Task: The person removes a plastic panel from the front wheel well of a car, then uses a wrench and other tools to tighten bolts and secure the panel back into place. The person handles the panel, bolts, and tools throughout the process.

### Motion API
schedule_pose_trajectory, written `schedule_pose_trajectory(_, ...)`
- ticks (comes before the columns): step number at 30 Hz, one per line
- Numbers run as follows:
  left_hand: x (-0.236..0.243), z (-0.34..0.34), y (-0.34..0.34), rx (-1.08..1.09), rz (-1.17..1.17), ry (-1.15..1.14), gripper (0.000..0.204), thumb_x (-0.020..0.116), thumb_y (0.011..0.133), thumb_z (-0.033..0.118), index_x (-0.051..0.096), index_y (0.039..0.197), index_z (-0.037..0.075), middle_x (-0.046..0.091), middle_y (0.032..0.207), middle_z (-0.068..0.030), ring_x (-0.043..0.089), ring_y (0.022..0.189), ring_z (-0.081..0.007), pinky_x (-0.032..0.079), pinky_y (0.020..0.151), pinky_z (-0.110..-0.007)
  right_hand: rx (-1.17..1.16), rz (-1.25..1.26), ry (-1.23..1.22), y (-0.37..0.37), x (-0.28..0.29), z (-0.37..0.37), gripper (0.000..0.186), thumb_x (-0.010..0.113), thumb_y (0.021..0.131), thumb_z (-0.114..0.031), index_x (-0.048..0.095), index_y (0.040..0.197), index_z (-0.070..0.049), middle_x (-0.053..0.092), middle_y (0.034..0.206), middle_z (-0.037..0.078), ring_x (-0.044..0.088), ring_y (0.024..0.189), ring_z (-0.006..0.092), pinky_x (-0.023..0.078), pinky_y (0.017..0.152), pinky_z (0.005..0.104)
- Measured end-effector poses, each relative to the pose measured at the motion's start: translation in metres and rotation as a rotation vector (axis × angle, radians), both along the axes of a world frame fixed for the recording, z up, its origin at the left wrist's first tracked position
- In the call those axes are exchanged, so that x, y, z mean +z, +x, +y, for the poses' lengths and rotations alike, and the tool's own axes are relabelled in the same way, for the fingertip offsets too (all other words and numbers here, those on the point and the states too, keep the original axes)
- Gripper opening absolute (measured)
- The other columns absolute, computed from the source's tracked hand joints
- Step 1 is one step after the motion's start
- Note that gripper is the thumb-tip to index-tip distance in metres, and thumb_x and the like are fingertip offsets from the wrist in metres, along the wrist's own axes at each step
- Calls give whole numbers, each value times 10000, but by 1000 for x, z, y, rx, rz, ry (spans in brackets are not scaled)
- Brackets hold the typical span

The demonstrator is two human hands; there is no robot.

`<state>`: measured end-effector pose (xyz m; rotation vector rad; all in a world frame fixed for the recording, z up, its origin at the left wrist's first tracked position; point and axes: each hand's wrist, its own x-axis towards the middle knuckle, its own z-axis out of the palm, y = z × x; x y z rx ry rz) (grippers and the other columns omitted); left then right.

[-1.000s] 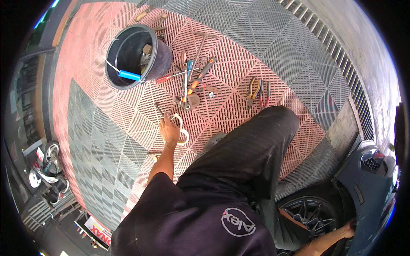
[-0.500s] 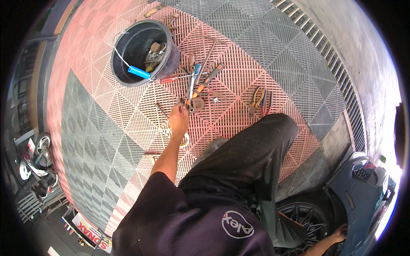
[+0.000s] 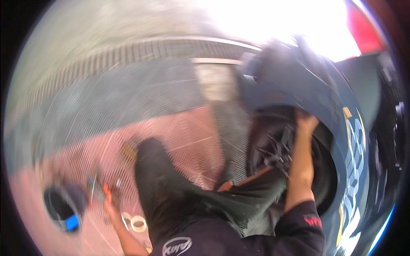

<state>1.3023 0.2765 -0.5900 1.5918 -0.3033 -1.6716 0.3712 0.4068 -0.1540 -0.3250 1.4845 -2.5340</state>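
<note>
Motion smears much of this view. My left hand (image 3: pixel 112 208) is low at the left, beside an orange-handled tool (image 3: pixel 107 194) in a heap of hand tools; whether its fingers close on anything is too blurred to tell. Next to that wrist lies a roll of pale tape (image 3: pixel 138 223). My right arm reaches up and right to a dark blue car (image 3: pixel 279 91). There my right hand (image 3: pixel 307 121) touches the wheel arch edge, just over the black tire (image 3: pixel 328 170) and spoked wheel (image 3: pixel 267 152); its fingers are hidden or blurred.
A black bucket (image 3: pixel 52 198) with a blue handle grip (image 3: pixel 72 222) stands at far left. Blurred pliers (image 3: pixel 129 150) lie beside my knee. Red and grey grid tiles (image 3: pixel 183 132) cover the floor, with a drain grate (image 3: pixel 141 51) along the far side.
My head has turned right, so the car and wheel now fill the right side. Bucket and tools have shifted to the lower left. My right hand shows higher, at the wheel arch.
</note>
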Motion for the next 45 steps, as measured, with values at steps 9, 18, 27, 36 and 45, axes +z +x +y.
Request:
schedule_pose_trajectory(9, 222, -56, -187, -660, -383, -553, 316, 472, 1187, 343, 645, 1225, 81, 415, 709, 46, 374, 567, -54, 325, 507, -213, -45, 29, -352, 7, -11, 5, 857, 310, 1046, -623, 273, 1738, -118, 224, 1817, 154, 158, 1673, 400, 49, 1333, 664)
schedule_pose_trajectory(18, 321, -3, -593, -1495, -142, -1294, 301, 515, 1180, 262, 645, 1185, -8, 516, 904, 0, 481, 807, -115, 426, 733, -303, -90, 150, -484, 2, -49, -5, 803, 417, 1040, -615, 396, 1612, -51, 296, 1757, 191, 228, 1648, 389, 202, 1245, 597)
schedule_pose_trajectory(27, 350, 55, -834, -1213, 60, -1362, 424, 558, 1166, 397, 734, 1148, 12, 603, 773, -65, 560, 746, -154, 486, 713, -354, -47, 207, -374, -6, -46, 13, 361, 430, 1098, -419, 556, 1318, -163, 602, 1445, 42, 527, 1378, 280, 346, 1143, 523)
schedule_pose_trajectory(36, 330, 36, -858, -1138, -134, -1530, 440, 571, 1149, 457, 761, 1172, 61, 693, 771, -150, 663, 701, -227, 524, 690, -397, -42, 212, -357, -7, -48, 14, 117, 468, 1116, -182, 500, 1197, -104, 629, 1326, 73, 630, 1306, 311, 378, 1176, 580)
schedule_pose_trajectory(45, 321, 60, -868, -1112, -223, -1447, 424, 509, 1188, 383, 715, 1231, 14, 701, 894, -133, 624, 818, -203, 523, 794, -364, -77, 182, -305, -3, -41, 13, 149, 471, 1174, -236, 483, 1264, -117, 623, 1308, 60, 637, 1311, 293, 383, 1205, 573)
